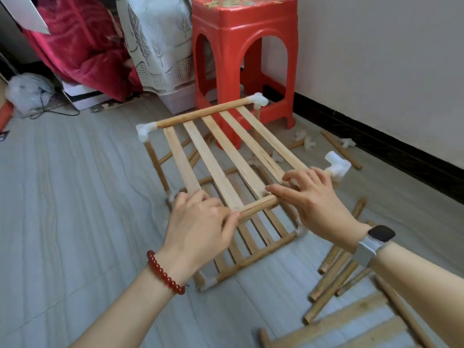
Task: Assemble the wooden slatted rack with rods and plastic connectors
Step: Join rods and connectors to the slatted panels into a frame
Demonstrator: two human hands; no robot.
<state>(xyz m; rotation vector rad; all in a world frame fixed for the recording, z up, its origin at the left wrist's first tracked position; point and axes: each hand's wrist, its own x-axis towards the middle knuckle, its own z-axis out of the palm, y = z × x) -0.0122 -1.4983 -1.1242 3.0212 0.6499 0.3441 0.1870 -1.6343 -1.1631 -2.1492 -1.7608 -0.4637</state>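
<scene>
A wooden slatted shelf point(221, 156) with white plastic connectors point(336, 167) at its corners sits raised on upright rods point(157, 167) above a lower slatted shelf point(253, 244) on the floor. My left hand point(200, 222) grips the near rail point(258, 208) of the upper shelf at its left end, thumb along the rod. My right hand point(313, 197) rests on the same rail further right, its fingers spread and bent over the slat ends.
A red plastic stool point(246, 59) stands behind the rack by the wall. Loose rods point(334, 280) and another slatted panel point(351, 325) lie at lower right. Spare white connectors point(347, 142) and a rod point(341, 149) lie near the black skirting. Fabric and a bag are at far left.
</scene>
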